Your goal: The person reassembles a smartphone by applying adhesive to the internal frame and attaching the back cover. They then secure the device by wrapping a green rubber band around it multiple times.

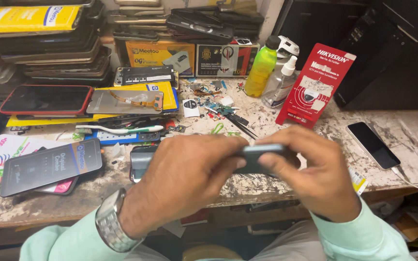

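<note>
Dark grey and slim, a smartphone (262,157) is held edge-on between both hands, above the front edge of a workbench (267,186). The left hand (185,176), with a metal wristwatch (114,222) and a mint-green sleeve, grips the phone's left end, fingers curled over the top. The right hand (315,174) pinches the right end, fingers on top and thumb beneath.

The workbench is pale, stained and flaked with paint. On it, left of the hands, lie a boxed replacement screen (49,166), a white toothbrush (119,129) and a phone with a red rim (47,99). Behind the hands are tweezers (240,126) among small parts, a yellow-green bottle (261,67), a clear spray bottle (280,82) and a red card package (315,84). At right lies a black phone (373,145) on a white cable. Stacks of old phones (64,48) line the back wall.
</note>
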